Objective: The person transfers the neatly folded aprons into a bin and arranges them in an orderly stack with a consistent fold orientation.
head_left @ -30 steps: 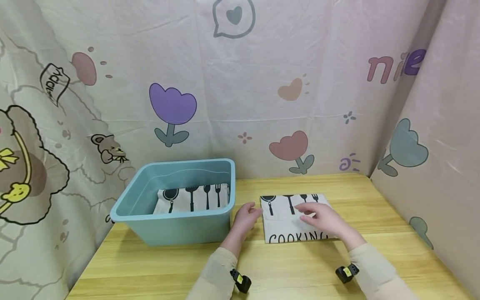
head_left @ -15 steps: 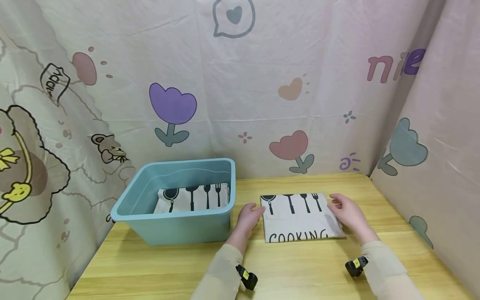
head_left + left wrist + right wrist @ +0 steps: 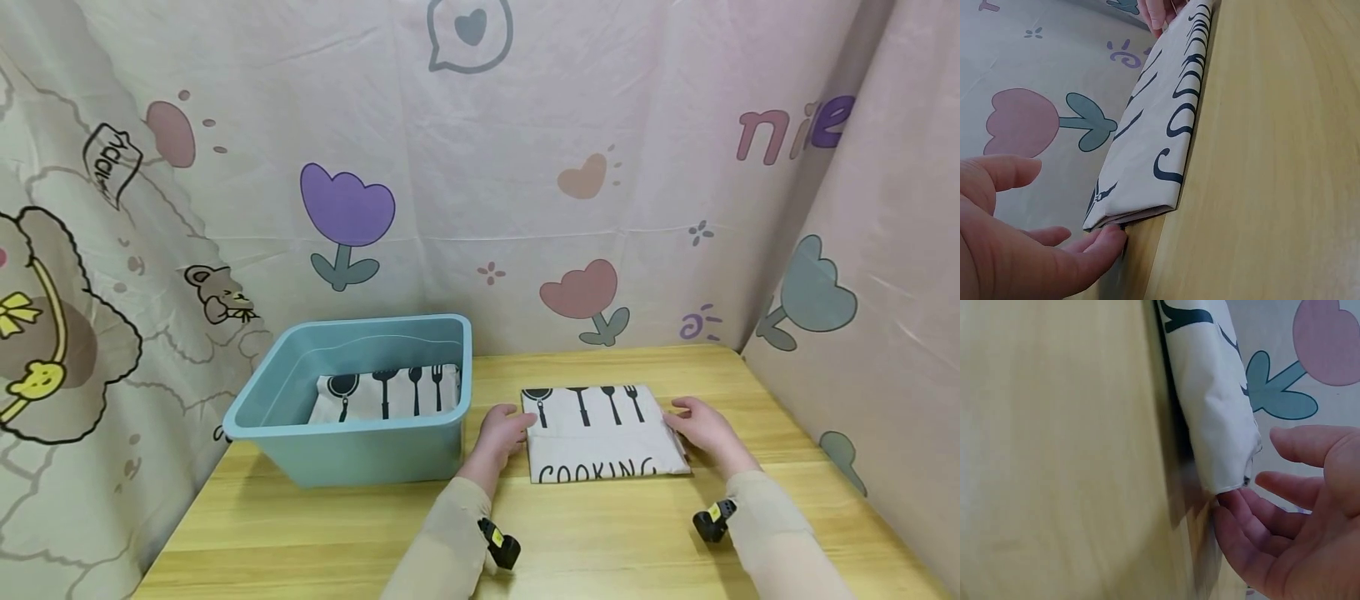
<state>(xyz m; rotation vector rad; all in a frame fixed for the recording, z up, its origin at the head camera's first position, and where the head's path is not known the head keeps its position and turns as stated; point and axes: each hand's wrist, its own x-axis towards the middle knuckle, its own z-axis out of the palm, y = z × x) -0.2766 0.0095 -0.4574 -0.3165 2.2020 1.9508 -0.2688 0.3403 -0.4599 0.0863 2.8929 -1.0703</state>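
A folded white cloth point(image 3: 596, 446), printed with black kitchen utensils and the word COOKING, lies on the wooden table. My left hand point(image 3: 501, 437) is at its left edge; in the left wrist view the fingertips point(image 3: 1110, 240) touch the lower edge of the folds while the thumb stands apart. At the right edge is my right hand point(image 3: 705, 429). Its fingers point(image 3: 1235, 515) reach in under the cloth's end, and the thumb point(image 3: 1300, 442) is raised clear of the fabric. A similar white cloth point(image 3: 397, 396) with utensil prints lies inside the blue plastic bin.
The blue bin point(image 3: 352, 457) stands on the table point(image 3: 600, 542) to the left of my left hand. A printed curtain point(image 3: 465, 167) hangs behind the table and along both sides.
My right hand has moved from over the cloth to its right edge, fingers now in under it. My left hand has shifted slightly right, up to the left edge. The cloth lies in place.
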